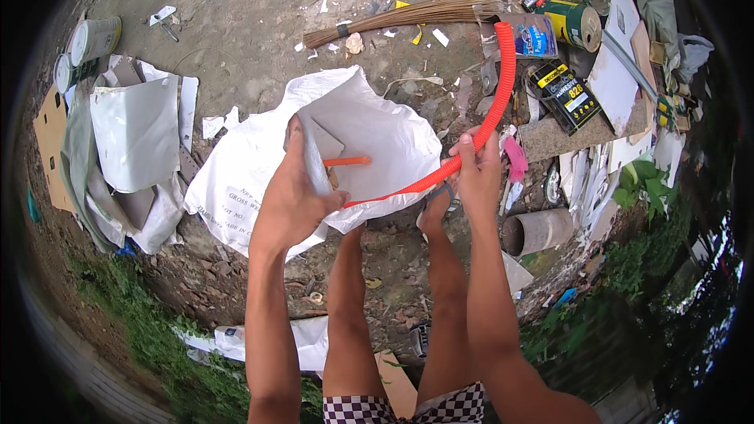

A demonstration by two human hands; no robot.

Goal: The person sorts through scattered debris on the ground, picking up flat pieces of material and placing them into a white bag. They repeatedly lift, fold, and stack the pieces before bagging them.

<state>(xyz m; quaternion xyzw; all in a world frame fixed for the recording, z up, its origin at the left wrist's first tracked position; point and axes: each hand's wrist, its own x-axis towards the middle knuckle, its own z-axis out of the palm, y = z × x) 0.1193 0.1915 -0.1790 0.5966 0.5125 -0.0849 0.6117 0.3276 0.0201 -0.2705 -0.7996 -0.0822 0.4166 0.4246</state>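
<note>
A white woven sack point(236, 161) lies with its mouth spread in front of me. My left hand point(290, 200) is closed on a grey-white flat panel point(316, 159) at the left of the mouth; whether it pinches the sack's rim too I cannot tell. Bent upward to the right, an orange corrugated hose point(500, 82) passes through my right hand point(476, 169), which is closed around it. The hose's lower stretch runs along the near rim toward my left thumb. Inside the sack show a short orange piece point(348, 161) and a pale board corner.
A stick broom point(400, 22) lies beyond the sack. At right are a green-yellow can point(571, 25), a black packet point(572, 96), a pipe section point(540, 231) and board scraps. To the left stand a scrap-filled sack point(135, 137) and a white bucket point(96, 39). My feet are just below the sack.
</note>
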